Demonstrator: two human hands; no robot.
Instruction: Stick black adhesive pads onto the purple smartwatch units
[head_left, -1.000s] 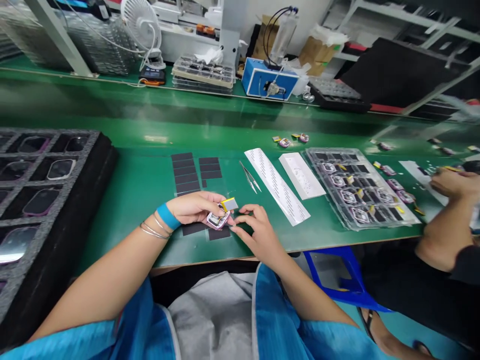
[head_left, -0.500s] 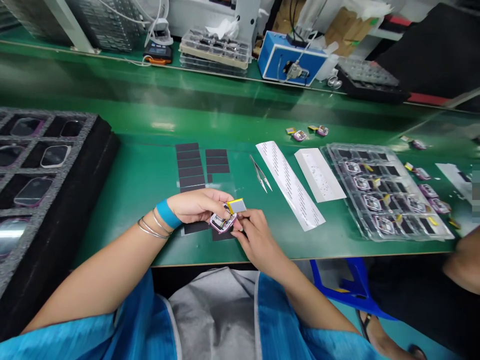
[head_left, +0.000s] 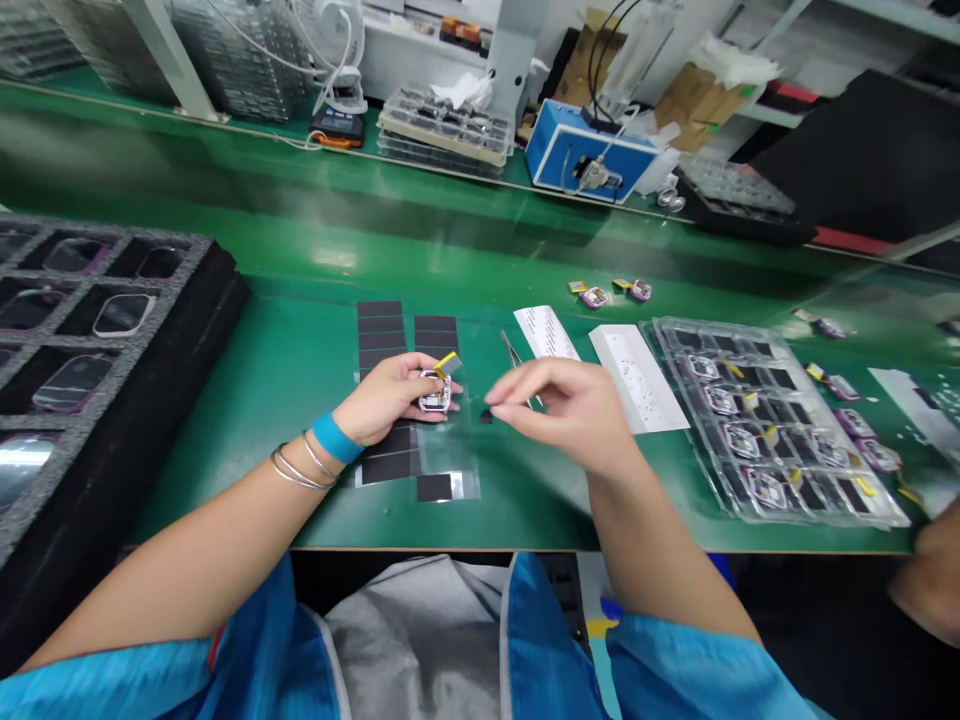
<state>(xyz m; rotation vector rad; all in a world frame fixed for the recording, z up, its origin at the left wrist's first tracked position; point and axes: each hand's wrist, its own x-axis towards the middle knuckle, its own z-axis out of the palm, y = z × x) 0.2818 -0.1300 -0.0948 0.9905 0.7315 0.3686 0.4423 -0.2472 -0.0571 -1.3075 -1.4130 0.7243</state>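
My left hand [head_left: 390,395] grips a small pink watch case [head_left: 435,392] with a yellow-taped battery [head_left: 447,364] sticking up from it, held over a clear sheet of black rectangular pads [head_left: 390,330]. My right hand [head_left: 570,405] hovers to the right of the case, thumb and fingers pinched together near a tiny dark bit [head_left: 486,414]. Metal tweezers [head_left: 513,352] lie on the green table just beyond my right hand, partly hidden by it.
A black foam tray [head_left: 105,330] of glass pieces fills the left. White strips [head_left: 637,375] and a clear tray [head_left: 772,420] of pink cases lie to the right. Loose cases [head_left: 596,297] sit further back, a blue box [head_left: 589,160] beyond. Another person's hand [head_left: 934,580] shows at lower right.
My right hand has let go of the case and lifted away to the right. My left hand has carried the case a little further from me. The view shifted.
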